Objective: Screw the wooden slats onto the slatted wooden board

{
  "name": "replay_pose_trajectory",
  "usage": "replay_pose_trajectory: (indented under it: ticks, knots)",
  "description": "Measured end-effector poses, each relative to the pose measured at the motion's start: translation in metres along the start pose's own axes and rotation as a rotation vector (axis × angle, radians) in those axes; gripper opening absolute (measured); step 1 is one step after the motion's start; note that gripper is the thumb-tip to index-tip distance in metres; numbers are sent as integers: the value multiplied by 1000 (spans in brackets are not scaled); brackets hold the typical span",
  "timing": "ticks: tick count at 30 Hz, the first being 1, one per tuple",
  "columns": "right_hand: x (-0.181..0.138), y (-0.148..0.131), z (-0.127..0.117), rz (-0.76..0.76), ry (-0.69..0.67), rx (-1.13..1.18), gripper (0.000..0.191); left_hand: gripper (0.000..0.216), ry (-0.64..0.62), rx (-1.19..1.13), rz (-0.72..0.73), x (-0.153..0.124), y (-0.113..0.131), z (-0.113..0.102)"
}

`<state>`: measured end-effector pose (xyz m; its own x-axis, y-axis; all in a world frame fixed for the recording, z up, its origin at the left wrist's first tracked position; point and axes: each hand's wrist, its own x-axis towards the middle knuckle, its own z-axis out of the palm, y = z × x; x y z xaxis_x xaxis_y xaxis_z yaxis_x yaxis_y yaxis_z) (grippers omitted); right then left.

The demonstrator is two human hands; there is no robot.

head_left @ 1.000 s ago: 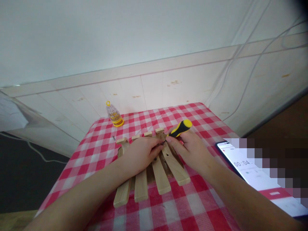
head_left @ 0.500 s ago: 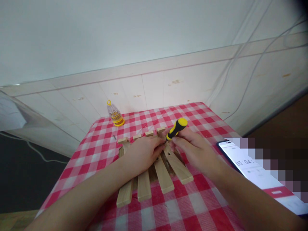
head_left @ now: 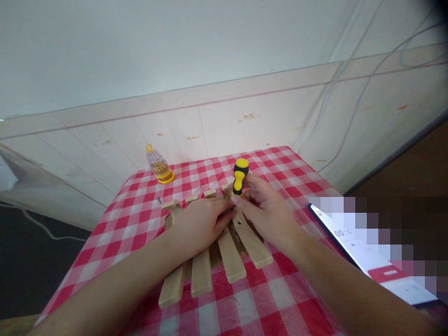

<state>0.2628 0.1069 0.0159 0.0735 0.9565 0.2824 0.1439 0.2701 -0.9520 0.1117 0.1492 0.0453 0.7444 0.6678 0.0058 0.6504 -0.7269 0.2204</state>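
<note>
A wooden slatted piece (head_left: 233,261) with several pale slats and a few dark holes lies on the table. In my right hand (head_left: 269,205) is a yellow and black screwdriver (head_left: 241,177), nearly upright, its lower end over the far part of the rightmost slats. My left hand (head_left: 199,221) rests across the slats. Its thumb and forefinger come together beside the screwdriver's lower end; anything pinched there is hidden. The screwdriver's tip is hidden behind the fingers.
A clear bottle-shaped bit case (head_left: 159,167) with a yellow base stands at the back left. A small screw-like piece (head_left: 159,200) lies left of the slats. On the right a phone (head_left: 360,252) shows a timer. The checked tablecloth (head_left: 280,298) ends near the wall.
The screwdriver has swung from leaning right to nearly upright, and my right hand has shifted left with it. My left hand stays on the slats. The whole view has shifted slightly.
</note>
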Motion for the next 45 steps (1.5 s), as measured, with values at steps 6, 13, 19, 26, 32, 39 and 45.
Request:
replay_pose_trajectory:
  ticks: [6, 13, 19, 26, 32, 39, 45]
  knots:
    - [2, -7, -10, 82, 4, 48, 16, 25, 1, -9, 34, 0, -1, 2]
    - [5, 5, -16, 7, 58, -130, 25, 24, 6, 12, 19, -2, 1, 0]
    - [4, 9, -14, -34, 97, -57, 23, 26, 38, -8, -24, -4, 1, 1]
    - [4, 2, -14, -21, 30, 67, 20, 25, 23, -86, -41, -3, 0, 0]
    - [4, 3, -14, 14, 19, 126, 16, 32, -3, -166, -104, -3, 0, -6]
    - [4, 10, -19, 14, -8, 60, 21, 31, -182, -386, -53, 1, -2, -22]
    - [5, 7, -20, 50, -13, 8, 23, 20, -131, -113, -24, 13, 6, -18]
